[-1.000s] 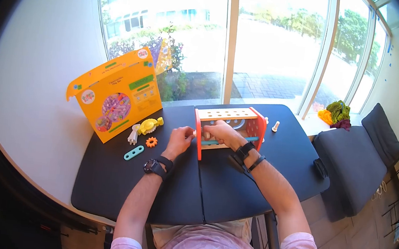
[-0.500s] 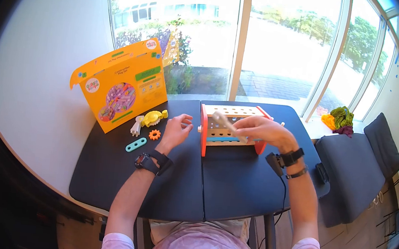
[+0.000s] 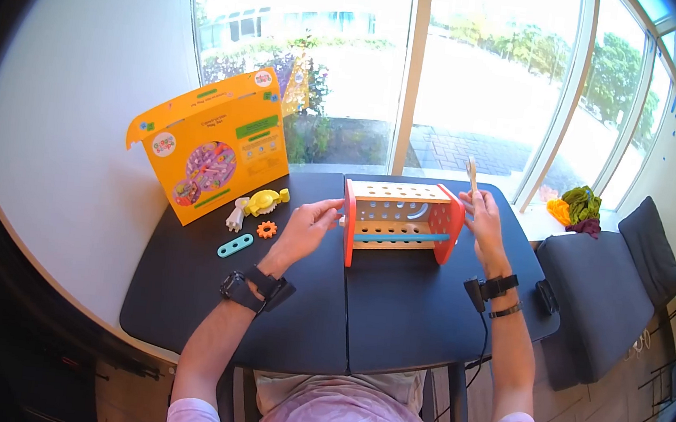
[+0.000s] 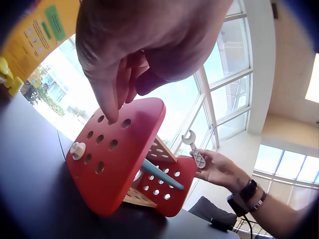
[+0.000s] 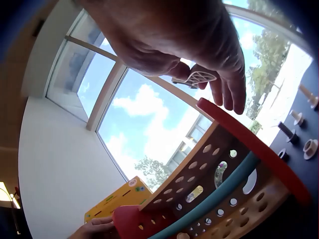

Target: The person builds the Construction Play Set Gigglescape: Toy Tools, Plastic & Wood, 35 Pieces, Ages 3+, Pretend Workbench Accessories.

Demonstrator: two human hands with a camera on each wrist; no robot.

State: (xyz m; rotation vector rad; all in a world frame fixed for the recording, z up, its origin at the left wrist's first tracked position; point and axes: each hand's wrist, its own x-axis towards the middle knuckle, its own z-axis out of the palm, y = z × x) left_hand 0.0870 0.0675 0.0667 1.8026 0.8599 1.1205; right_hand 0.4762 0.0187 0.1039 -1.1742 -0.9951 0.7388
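Note:
A toy toolbox with red side panels (image 3: 348, 232), wooden perforated boards and a blue bar (image 3: 400, 237) stands on the black table. My left hand (image 3: 302, 230) is at its left panel, fingers extended, fingertips right by the holes in the left wrist view. A white nut-like piece (image 4: 77, 150) sits on that panel's outer face. In my right hand (image 3: 485, 225), raised beside the right panel, I hold a pale toy wrench (image 4: 195, 148) by its lattice handle. Its open end points up.
Left of the toolbox lie an orange gear (image 3: 267, 229), a teal strip with holes (image 3: 235, 245), and a yellow piece (image 3: 266, 201) by a white one (image 3: 236, 215). An orange box (image 3: 214, 150) stands behind them. Several bolts and nuts (image 5: 310, 148) lie beyond the right panel.
My right hand has come out of the toolbox with the wrench and moved to its right side. My left hand drew back from the left panel, then returned to it.

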